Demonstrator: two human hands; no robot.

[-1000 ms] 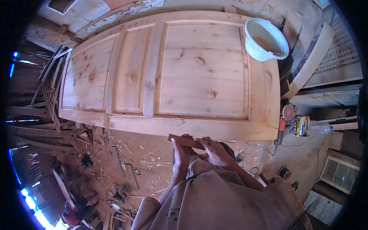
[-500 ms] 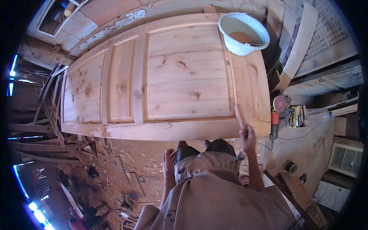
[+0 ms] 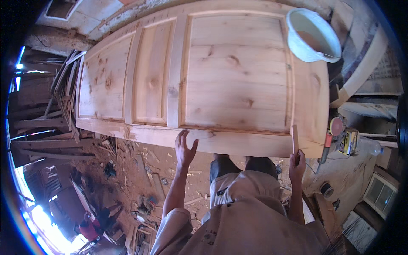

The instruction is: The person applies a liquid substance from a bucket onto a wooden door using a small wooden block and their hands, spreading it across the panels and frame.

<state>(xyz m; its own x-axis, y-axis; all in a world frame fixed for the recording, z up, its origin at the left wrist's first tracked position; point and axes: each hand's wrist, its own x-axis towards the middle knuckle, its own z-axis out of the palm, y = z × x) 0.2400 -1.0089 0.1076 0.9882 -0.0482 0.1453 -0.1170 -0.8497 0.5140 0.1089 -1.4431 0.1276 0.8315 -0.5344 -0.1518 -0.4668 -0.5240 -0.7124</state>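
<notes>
A pale wooden door with recessed panels [image 3: 238, 76] lies flat in front of me, brown knots showing in its wood. My right hand [image 3: 297, 165] is closed round the lower end of a thin flat wooden stick [image 3: 295, 140]. The stick points away from me, over the door's near right corner. My left hand [image 3: 185, 149] is at the door's near edge, fingers spread and holding nothing. Whether its fingertips touch the wood I cannot tell. A white bucket [image 3: 308, 53] with brown contents stands on the door's far right corner.
Right of the door is a red and grey power tool with a round disc [image 3: 335, 126], next to a yellow and black box [image 3: 349, 142] and a clear bottle [image 3: 370, 146]. Scrap wood is piled at the left [image 3: 68, 102]. Shavings and offcuts litter the dirt floor [image 3: 170, 187].
My left hand has come up from beside my leg to the door's near edge. The stick in my right hand now points more straight ahead. The whole view has shifted.
</notes>
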